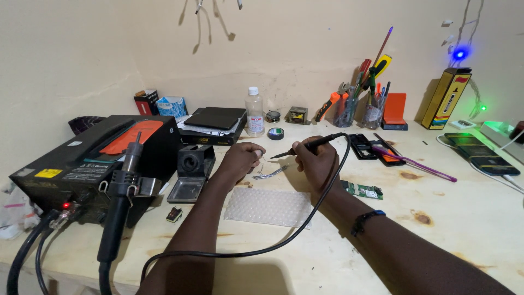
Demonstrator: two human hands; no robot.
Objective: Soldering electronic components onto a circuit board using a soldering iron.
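Right, status from where I'm standing:

- Workbench [447, 218]: pale plywood with scorch marks, cluttered along the far edge.
- Rework station [82, 169]: big black box at near left, red light on, hot-air handle [117, 213] parked in its cradle at the front.
- Bubble-wrap pad [268, 206]: lies flat just near of both hands, nothing on it.
- Iron stand [192, 172]: black, with sponge tray, just left of the left hand, holder vacant.
- Right hand [316, 161]: closed in a pen grip on the soldering iron [308, 146], tip aimed left toward the other hand, cable looping down to the near edge.
- Left hand [243, 158]: fingers pinched shut on something tiny; can't tell what.
- Solder wire [268, 173]: loose silvery coil on the bench between the hands, below the tip.
- Green circuit board [363, 190]: right of the right hand, untouched.
- Progress, my read: the joint is in work, with tip near the pinched part; contact not visible, nothing finished in sight.
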